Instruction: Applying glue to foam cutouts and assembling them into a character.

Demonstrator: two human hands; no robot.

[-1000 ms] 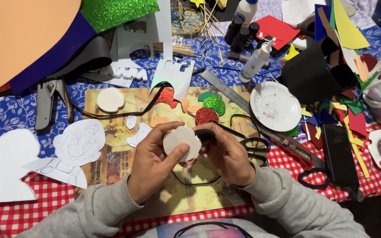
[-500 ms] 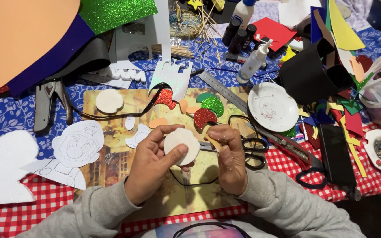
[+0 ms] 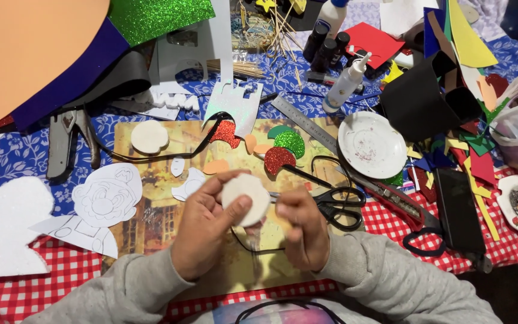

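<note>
The left hand (image 3: 202, 225) pinches a round cream foam piece (image 3: 246, 198) between thumb and fingers, face tilted up; the right hand (image 3: 301, 231), fingers curled shut, touches its right edge; black scissors (image 3: 340, 207) lie just beyond.

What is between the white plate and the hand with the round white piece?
In the head view, black-handled scissors lie between the white plate and the right hand, which meets the left hand at the round white piece.

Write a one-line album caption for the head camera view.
Both hands, left hand and right hand, hold a round white foam piece over a cluttered craft table.
</note>
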